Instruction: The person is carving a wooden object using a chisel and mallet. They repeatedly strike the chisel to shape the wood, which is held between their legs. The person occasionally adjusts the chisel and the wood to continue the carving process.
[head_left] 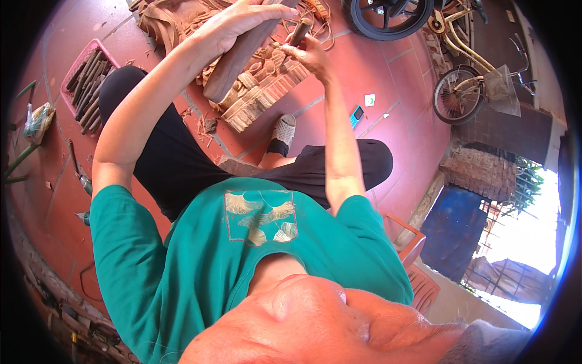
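Note:
My left hand [241,24] grips a long, dark wooden block, like a mallet [241,59], with its fingers laid along the top. It hangs above a carved wooden piece [257,91] covered in relief patterns, hiding part of it. In my right hand [310,56] is a chisel [298,33], closed around its round wooden handle and tilted, with the blade down toward the carving. The mallet and the chisel appear apart. Where the blade's tip meets the wood is too small to make out.
A pink basket [65,91] of dark, stick-like tools stands on the red tiled floor at left. A blue phone [356,115] lies at right. Beyond are a black wheel [388,24], a bicycle [459,94] and an orange tool [319,8] with a cord. Wood chips lie by the carving.

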### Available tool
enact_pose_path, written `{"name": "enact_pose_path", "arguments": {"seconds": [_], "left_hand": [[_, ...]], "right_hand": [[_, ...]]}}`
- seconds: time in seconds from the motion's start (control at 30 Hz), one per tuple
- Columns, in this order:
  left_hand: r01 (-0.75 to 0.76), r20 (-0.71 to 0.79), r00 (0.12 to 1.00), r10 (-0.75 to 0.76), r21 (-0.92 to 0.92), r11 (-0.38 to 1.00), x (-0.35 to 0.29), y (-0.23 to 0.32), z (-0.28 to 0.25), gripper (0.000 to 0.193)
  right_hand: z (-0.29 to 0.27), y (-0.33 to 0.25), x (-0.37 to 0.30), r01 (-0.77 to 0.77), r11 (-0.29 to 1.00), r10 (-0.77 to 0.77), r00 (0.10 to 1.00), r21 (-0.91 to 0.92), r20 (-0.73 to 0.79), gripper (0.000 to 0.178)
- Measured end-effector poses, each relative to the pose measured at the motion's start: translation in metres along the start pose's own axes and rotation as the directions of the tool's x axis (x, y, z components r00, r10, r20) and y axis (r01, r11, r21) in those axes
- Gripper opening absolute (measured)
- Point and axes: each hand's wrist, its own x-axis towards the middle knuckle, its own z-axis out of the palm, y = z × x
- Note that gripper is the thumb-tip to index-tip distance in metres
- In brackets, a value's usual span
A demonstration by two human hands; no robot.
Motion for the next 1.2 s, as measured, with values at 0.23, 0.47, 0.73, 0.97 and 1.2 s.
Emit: {"name": "enact_pose_path", "arguments": {"seconds": [0.23,0.47,0.73,0.97,1.2], "left_hand": [[-0.033,-0.040,0.998,0.052,0.375,0.926,-0.011,0.016,0.008,0.057],[0.004,-0.050,0.998,0.033,0.611,0.792,-0.018,0.016,0.002,0.065],[0.019,0.028,0.997,-0.072,0.821,0.571,-0.034,-0.010,-0.014,0.067],[-0.110,-0.047,0.974,0.220,0.754,0.647,-0.041,0.002,0.005,0.060],[0.056,-0.072,0.997,0.002,0.795,0.604,-0.049,-0.020,0.005,0.059]], "right_hand": [[-0.015,-0.005,-0.001,0.119,0.949,-0.089,0.990,-0.291,0.112,0.029],[-0.010,-0.031,-0.003,0.123,0.905,-0.032,0.974,-0.407,0.224,0.032],[-0.013,-0.025,0.000,0.322,0.777,-0.207,0.942,-0.542,0.263,0.032],[-0.012,-0.028,0.001,0.330,0.832,-0.219,0.934,-0.446,0.282,0.029],[-0.008,-0.025,0.005,0.345,0.838,-0.232,0.927,-0.423,0.295,0.029]]}}
